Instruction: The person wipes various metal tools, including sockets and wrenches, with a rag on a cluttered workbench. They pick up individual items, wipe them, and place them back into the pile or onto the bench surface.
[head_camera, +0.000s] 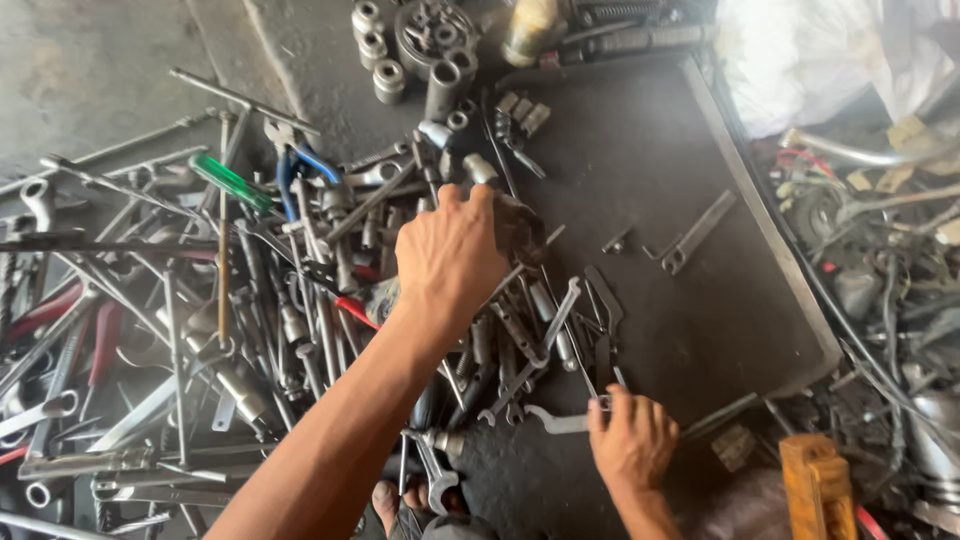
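My left hand (448, 258) reaches into a heap of spanners and wrenches (300, 320) spread on a dark mat (690, 300). Its fingers curl down over a dark metal tool (522, 232) at the heap's far edge, and the grip itself is hidden behind the hand. Near the mat's front edge, my right hand (630, 442) is closed on a light grey spanner (555, 420) whose curved end sticks out to the left. Open-ended spanners (540, 340) lie between the two hands.
Sockets (385, 75) and a round metal part (432, 28) sit at the back. A green-handled screwdriver (230, 182) and blue-handled pliers (300, 165) lie at left. At right are a white bag (830, 50), tangled wires (880, 240) and an orange block (815, 485).
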